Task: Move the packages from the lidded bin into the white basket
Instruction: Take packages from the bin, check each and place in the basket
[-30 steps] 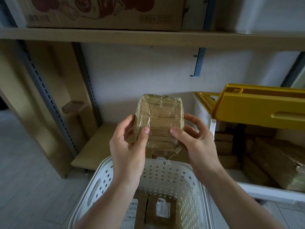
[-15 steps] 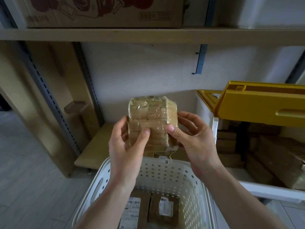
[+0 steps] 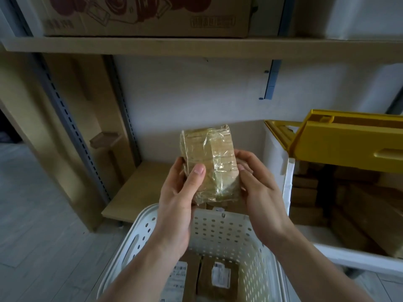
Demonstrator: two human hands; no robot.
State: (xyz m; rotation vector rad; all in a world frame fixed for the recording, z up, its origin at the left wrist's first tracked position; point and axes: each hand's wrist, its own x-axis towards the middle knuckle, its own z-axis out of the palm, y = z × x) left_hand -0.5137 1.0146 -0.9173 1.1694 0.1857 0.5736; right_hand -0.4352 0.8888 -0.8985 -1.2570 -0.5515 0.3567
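A brown package wrapped in shiny clear tape (image 3: pixel 210 162) is held upright in both hands above the far rim of the white perforated basket (image 3: pixel 220 231). My left hand (image 3: pixel 178 199) grips its left side with the thumb across the front. My right hand (image 3: pixel 259 188) cups its right side and back. Two brown packages with white labels (image 3: pixel 214 280) lie on the basket's floor. At the right stands the white bin (image 3: pixel 287 184) with its yellow lid (image 3: pixel 349 144) raised, and several brown packages (image 3: pixel 359 210) are stacked inside.
A low wooden shelf board (image 3: pixel 139 188) lies behind the basket, with metal shelf uprights (image 3: pixel 72 127) at the left. An upper shelf (image 3: pixel 196 46) carries a cardboard box (image 3: pixel 141 16). Grey floor (image 3: pixel 43 236) spreads to the left.
The package has turned in my hands and sunk slightly toward the basket, with its narrower taped face now toward me. Both hands have shifted their hold and stayed on it.
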